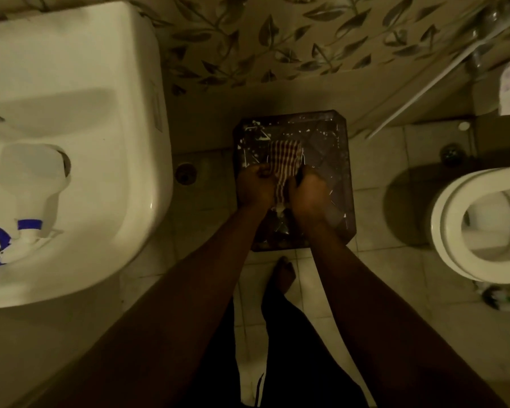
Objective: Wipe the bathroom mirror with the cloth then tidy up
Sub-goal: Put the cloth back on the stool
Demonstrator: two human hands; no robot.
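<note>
Both hands, the left hand (255, 188) and the right hand (306, 192), are shut tight on the striped cloth (283, 163), wringing it. Right under the grip sits the dark bucket (340, 160). I think it helps to twist hard and keep the drips falling inside, away from the sink (71, 142).

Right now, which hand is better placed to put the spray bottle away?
Left. Both hands grip the striped cloth over the dark bucket, but the left hand is on the sink side, where the spray bottle lies.
</note>
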